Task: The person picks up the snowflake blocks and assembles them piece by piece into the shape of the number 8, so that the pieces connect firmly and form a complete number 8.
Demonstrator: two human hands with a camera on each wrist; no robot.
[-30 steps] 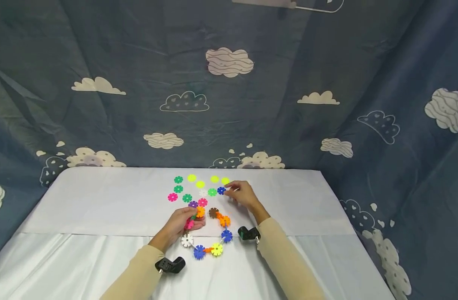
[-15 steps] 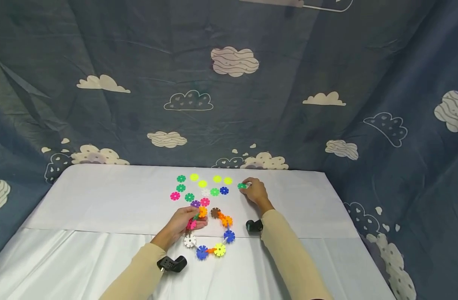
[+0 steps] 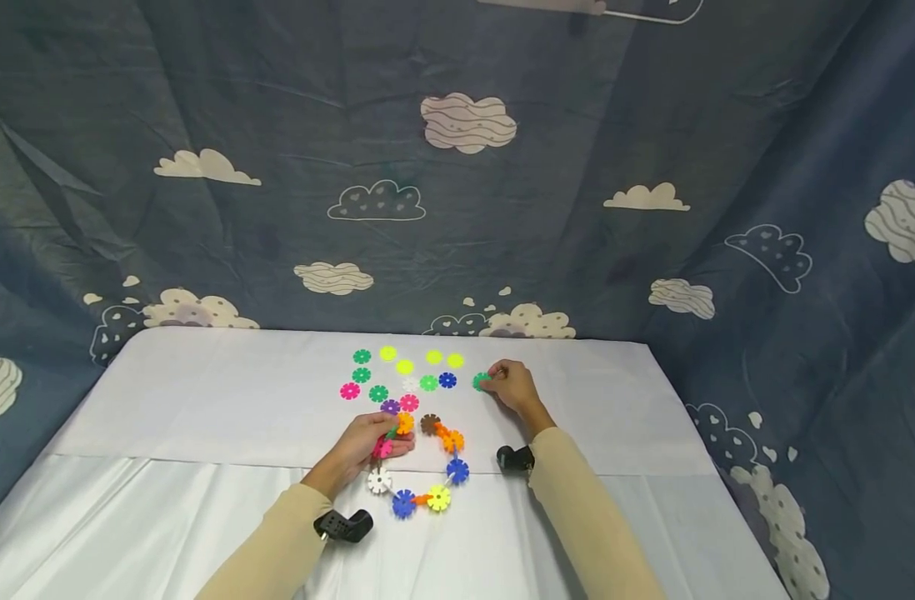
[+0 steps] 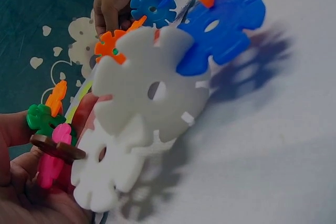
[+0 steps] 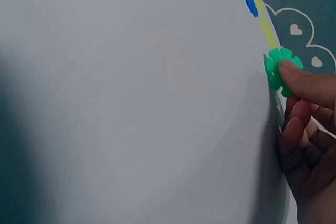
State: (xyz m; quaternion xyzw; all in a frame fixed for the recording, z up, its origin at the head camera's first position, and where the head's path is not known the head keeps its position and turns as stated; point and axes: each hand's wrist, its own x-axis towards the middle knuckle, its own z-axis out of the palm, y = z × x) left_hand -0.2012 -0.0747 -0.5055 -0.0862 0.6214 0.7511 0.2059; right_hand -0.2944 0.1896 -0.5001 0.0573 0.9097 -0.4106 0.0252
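Observation:
My left hand (image 3: 358, 446) holds one end of a chain of interlocking snowflake discs, between the thumb and fingers. At that end sit an orange disc (image 3: 405, 422), a green disc (image 4: 44, 119) and a pink disc (image 4: 51, 167). The chain bends toward me through a white disc (image 3: 378, 481), a blue disc (image 3: 403, 503) and a yellow disc (image 3: 438, 498), then back up to a brown disc (image 3: 430, 424). To the right, my right hand (image 3: 514, 388) pinches a single green snowflake disc (image 5: 274, 72) by thumb and fingertips, close over the table.
Several loose discs lie flat beyond the chain, among them a dark blue disc (image 3: 447, 380), a yellow disc (image 3: 405, 367), a purple disc (image 3: 390, 407) and a pink disc (image 3: 349, 391). A cloud-patterned dark curtain (image 3: 532, 250) hangs behind the white-covered table (image 3: 225, 400).
My right hand has moved right, away from beside the loose blue disc; the green disc shows in its fingers and has since dropped slightly toward me. The left hand stays put with the chain.

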